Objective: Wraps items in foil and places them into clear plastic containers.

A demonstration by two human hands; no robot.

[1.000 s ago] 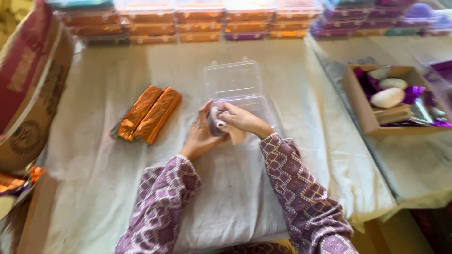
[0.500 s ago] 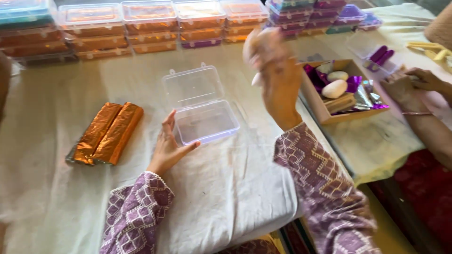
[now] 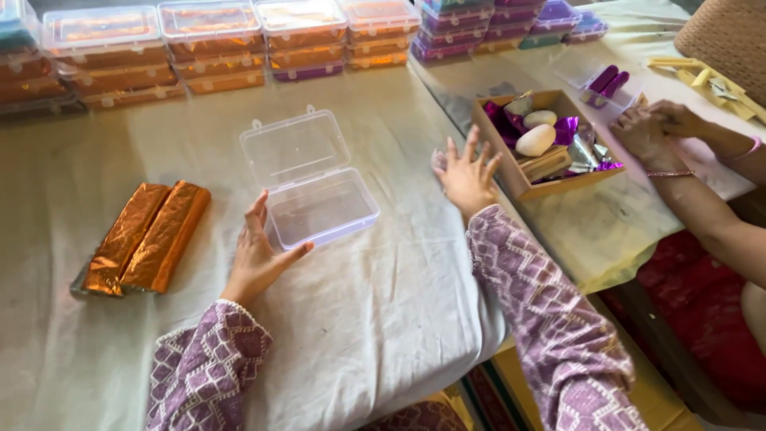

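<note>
left hand (image 3: 259, 259) spread, touching open clear plastic hinged box (image 3: 319, 209) at its near-left corner | right hand (image 3: 467, 177) splayed, empty, right of box, beside cardboard tray (image 3: 511, 164)

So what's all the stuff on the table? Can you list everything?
Clear plastic hinged box: one, see-through, open and empty, middle of the cloth.
Orange foil-wrapped bars: two, shiny orange, side by side, left of the box.
Stacked lidded plastic boxes: many, mostly orange inside, some purple, along the far edge.
Brown cardboard tray: one, holding white oval pieces and purple foil, right of the box.
Pale cloth: one, covering the table.
Another person's hands: two, by the tray's right side.
Left hand: touching the clear box's near corner.
Right hand: open, fingers spread, beside the tray.
</note>
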